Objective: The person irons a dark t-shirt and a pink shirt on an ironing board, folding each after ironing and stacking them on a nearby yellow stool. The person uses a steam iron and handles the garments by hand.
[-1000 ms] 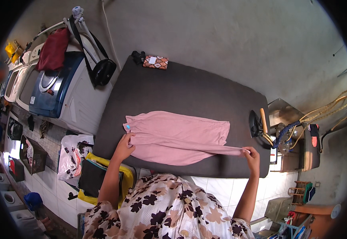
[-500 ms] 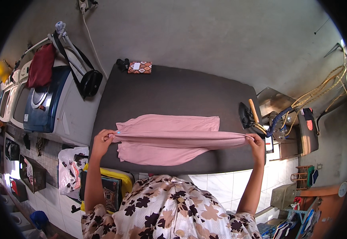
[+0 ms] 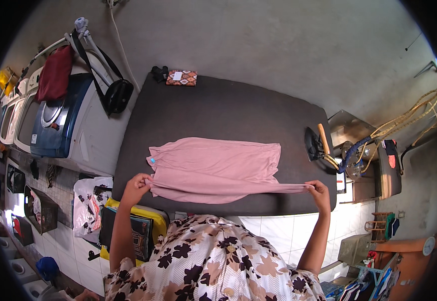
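Observation:
A pink cloth garment (image 3: 213, 163) lies spread across the dark padded table (image 3: 228, 108) in front of me. My left hand (image 3: 139, 187) pinches its near left edge, close to a small blue mark on the fabric. At the other end, my right hand (image 3: 318, 193) grips a narrow, stretched strip of the garment that reaches out beyond the main part. The near edge is drawn fairly straight between both hands. Past my right hand, at the table's right side, rests an iron (image 3: 314, 143) with a wooden handle.
A patterned box (image 3: 182, 78) lies at the table's far left edge. Washing machines (image 3: 60, 125) stand to the left, with a black bag (image 3: 118, 95) hanging beside them. A blue-wrapped hose or cable (image 3: 351, 153) runs from the iron to the right. Near my left arm is a yellow bag (image 3: 156, 220).
Both hands have moved nearer to me, drawing the raised fold of pink cloth down over the near side. The garment now lies flatter, and its blue mark shows more fully.

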`<move>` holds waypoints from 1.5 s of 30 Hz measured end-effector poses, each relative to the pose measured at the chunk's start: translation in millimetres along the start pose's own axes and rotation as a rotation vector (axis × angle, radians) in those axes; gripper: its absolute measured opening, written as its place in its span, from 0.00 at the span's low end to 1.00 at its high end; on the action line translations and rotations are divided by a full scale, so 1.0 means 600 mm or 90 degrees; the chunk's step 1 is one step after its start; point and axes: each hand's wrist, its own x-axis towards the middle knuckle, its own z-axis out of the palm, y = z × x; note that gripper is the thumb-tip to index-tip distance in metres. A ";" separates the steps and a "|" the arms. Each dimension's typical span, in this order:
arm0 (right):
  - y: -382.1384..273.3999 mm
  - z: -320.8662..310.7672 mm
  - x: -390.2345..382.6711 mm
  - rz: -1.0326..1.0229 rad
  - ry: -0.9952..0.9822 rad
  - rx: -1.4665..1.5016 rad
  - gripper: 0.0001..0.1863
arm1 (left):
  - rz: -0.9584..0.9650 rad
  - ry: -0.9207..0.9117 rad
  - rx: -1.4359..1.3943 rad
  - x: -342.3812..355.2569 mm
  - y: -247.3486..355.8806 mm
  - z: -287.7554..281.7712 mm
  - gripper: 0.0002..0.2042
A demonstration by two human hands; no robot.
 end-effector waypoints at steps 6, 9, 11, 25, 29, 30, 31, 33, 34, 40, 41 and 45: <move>-0.080 -0.063 0.006 -0.104 0.103 0.048 0.07 | 0.157 0.155 -0.042 0.015 0.165 -0.078 0.15; -0.160 -0.127 -0.006 -0.204 0.159 0.035 0.06 | 0.238 0.240 0.071 0.008 0.288 -0.135 0.11; -0.226 -0.168 -0.018 -0.259 0.174 0.075 0.06 | 0.351 0.269 0.098 -0.013 0.368 -0.170 0.08; -0.512 -0.274 0.189 -0.211 0.273 -0.328 0.17 | 0.282 0.137 0.239 0.275 0.715 -0.191 0.07; -0.581 -0.290 0.283 -0.271 0.287 0.069 0.09 | 0.383 0.109 0.065 0.358 0.824 -0.248 0.07; -0.610 -0.304 0.287 -0.310 0.285 0.189 0.07 | 0.416 0.157 0.046 0.349 0.865 -0.236 0.08; -0.646 -0.327 0.283 -0.352 0.314 0.197 0.06 | 0.448 0.207 0.026 0.335 0.906 -0.226 0.10; -0.713 -0.349 0.254 -0.454 0.346 0.215 0.08 | 0.562 0.297 0.000 0.292 0.979 -0.224 0.13; -0.738 -0.351 0.232 -0.510 0.353 0.223 0.09 | 0.597 0.298 -0.017 0.270 1.008 -0.228 0.14; -0.741 -0.363 0.092 -0.762 0.292 0.147 0.14 | 0.767 0.352 -0.023 0.113 1.012 -0.239 0.17; -0.722 -0.362 0.067 -0.786 0.292 0.144 0.14 | 0.786 0.395 -0.001 0.055 0.999 -0.233 0.17; -0.621 -0.329 -0.025 -0.807 0.328 0.013 0.12 | 0.766 0.370 -0.022 -0.013 0.787 -0.233 0.16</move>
